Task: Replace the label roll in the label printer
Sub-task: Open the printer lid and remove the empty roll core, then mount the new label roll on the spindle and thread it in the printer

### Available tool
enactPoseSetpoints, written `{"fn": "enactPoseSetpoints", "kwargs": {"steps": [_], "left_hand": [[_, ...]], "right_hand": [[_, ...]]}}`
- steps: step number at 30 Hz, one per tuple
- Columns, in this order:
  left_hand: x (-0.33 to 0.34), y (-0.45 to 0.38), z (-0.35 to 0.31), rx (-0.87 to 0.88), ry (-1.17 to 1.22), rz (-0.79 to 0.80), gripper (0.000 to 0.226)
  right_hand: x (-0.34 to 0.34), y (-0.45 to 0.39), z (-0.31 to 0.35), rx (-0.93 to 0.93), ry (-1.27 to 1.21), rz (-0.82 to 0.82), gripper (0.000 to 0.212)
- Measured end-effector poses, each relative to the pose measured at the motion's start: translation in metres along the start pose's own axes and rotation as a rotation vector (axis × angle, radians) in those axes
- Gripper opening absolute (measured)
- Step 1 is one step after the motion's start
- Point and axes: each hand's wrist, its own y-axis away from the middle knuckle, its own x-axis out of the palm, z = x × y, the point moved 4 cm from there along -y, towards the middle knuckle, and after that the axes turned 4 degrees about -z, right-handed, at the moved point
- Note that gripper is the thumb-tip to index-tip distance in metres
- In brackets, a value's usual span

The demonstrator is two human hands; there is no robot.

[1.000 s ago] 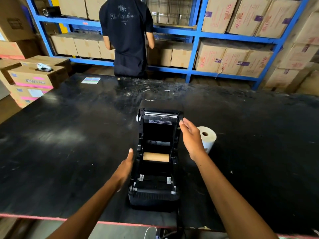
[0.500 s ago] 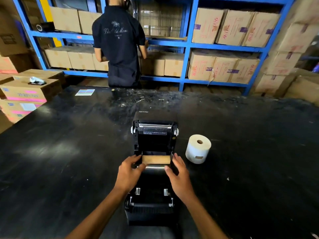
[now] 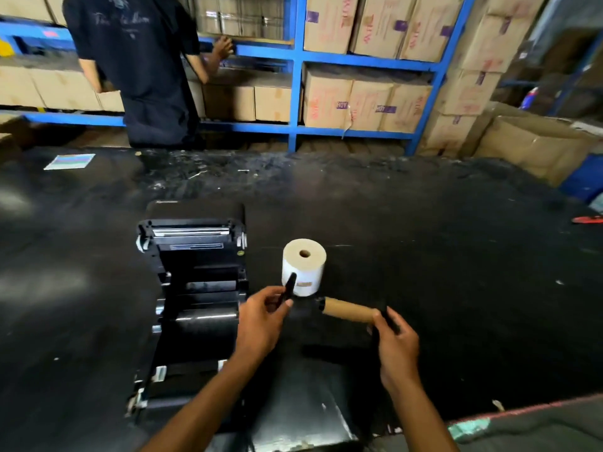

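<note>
I hold the empty cardboard core (image 3: 347, 312) out in front of me, above the black surface (image 3: 440, 256), to the right of the open label printer (image 3: 192, 288). My right hand (image 3: 396, 347) pinches the core's right end, fingers closed around a black holder piece (image 3: 386, 316) there. My left hand (image 3: 261, 321) pinches another black holder piece (image 3: 289, 285) between thumb and fingertips, just left of the core's other end; I cannot tell whether it touches the core. The core lies roughly level, tilted slightly down to the right.

The printer's lid stands swung up and back, its roll bay in view with no roll in it. A full white label roll (image 3: 304, 265) stands upright on the surface just right of the printer, directly behind my left hand's fingers, hole facing up.

Farther off, a person in a dark shirt (image 3: 137, 60) stands with their back to me at blue shelving (image 3: 295, 93) stacked with cardboard boxes (image 3: 365, 102). A small striped sheet (image 3: 70, 161) lies at the far left of the surface, and a red object (image 3: 587, 219) near the right edge.
</note>
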Motion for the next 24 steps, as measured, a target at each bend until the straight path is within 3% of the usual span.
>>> {"fn": "enactPoseSetpoints", "kwargs": {"steps": [5, 11, 13, 15, 17, 18, 20, 24], "left_hand": [[0.079, -0.018, 0.03, 0.079, -0.675, 0.265, 0.032], [0.098, -0.022, 0.07, -0.002, -0.951, 0.294, 0.029], [0.1, -0.017, 0.063, -0.044, -0.843, 0.166, 0.032], [0.099, -0.008, 0.05, -0.14, -0.505, 0.068, 0.029], [0.109, 0.004, 0.039, -0.279, -0.175, 0.261, 0.017], [0.113, 0.012, 0.034, -0.303, -0.105, 0.352, 0.011], [0.106, 0.019, 0.029, -0.294, -0.045, 0.366, 0.008], [0.058, 0.004, 0.035, -0.29, 0.006, 0.09, 0.016]], "right_hand": [[-0.038, -0.049, -0.013, 0.048, 0.14, 0.05, 0.034], [-0.038, -0.074, -0.026, 0.09, 0.22, 0.191, 0.036], [-0.032, -0.08, -0.03, 0.095, 0.268, 0.247, 0.036], [-0.024, -0.082, -0.031, 0.077, 0.297, 0.291, 0.034], [-0.013, -0.082, -0.032, 0.08, 0.3, 0.349, 0.029], [-0.008, -0.082, -0.033, 0.087, 0.31, 0.391, 0.027], [-0.001, -0.088, -0.032, 0.106, 0.295, 0.428, 0.023], [-0.019, -0.126, -0.026, 0.047, 0.286, 0.259, 0.02]]}}
